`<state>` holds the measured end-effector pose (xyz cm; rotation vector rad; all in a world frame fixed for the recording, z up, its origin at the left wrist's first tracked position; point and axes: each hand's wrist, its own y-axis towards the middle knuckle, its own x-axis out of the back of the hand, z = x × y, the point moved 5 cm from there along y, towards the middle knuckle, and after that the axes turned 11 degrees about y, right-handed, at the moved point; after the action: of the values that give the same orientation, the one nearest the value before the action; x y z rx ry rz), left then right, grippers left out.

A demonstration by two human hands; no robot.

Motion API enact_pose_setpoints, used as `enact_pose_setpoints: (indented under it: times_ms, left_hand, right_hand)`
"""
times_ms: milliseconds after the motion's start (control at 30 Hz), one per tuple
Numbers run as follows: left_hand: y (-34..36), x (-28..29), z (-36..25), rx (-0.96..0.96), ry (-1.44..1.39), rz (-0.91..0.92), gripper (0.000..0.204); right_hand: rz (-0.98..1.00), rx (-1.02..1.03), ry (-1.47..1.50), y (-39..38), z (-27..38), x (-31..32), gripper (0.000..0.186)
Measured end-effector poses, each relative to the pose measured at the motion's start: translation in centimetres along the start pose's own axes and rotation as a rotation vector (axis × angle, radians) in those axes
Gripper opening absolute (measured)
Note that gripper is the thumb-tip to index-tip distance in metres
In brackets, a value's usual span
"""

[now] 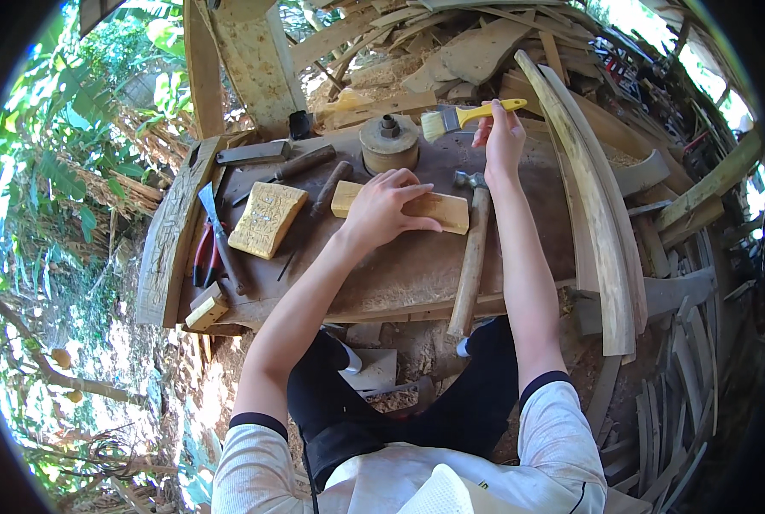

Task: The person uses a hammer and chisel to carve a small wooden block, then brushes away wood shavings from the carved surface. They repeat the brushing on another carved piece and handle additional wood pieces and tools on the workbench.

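My left hand [386, 208] lies across a rectangular wooden block [444, 212] in the middle of the workbench [357, 278], its fingers and thumb gripping it. Held up at the far right by my right hand [504, 141] is a flat paintbrush [478, 113] with a yellow handle; its pale bristles point left, above the bench and apart from the block. Just right of the block a hammer [470, 261] lies with its head away from me. Beyond the block stands a round wooden piece [390, 144] with a metal nut on top.
On the left lie a carved wooden block [267, 220], a flat-bladed tool [218, 231], red-handled pliers [202, 254], a chisel-like tool [305, 163] and a small brush [207, 308]. Long planks [588, 206] border the right side. Scrap wood [468, 60] is heaped behind.
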<state>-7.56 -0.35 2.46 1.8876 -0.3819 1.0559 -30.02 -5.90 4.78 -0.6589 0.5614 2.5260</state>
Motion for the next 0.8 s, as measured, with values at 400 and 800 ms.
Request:
enact_pose_setpoints:
  times_ms: [400, 800]
  left_hand:
    - [-2.1, 9.4, 4.7, 0.470, 0.274, -0.315, 0.053]
    - [-13.6, 11.9, 9.7, 0.836, 0.369, 0.292, 0.108]
  right_hand:
    - [-0.018, 0.025, -0.048, 0.2, -0.9, 0.3, 0.020]
    - [0.014, 0.030, -0.007, -0.3, -0.6, -0.2, 0.023]
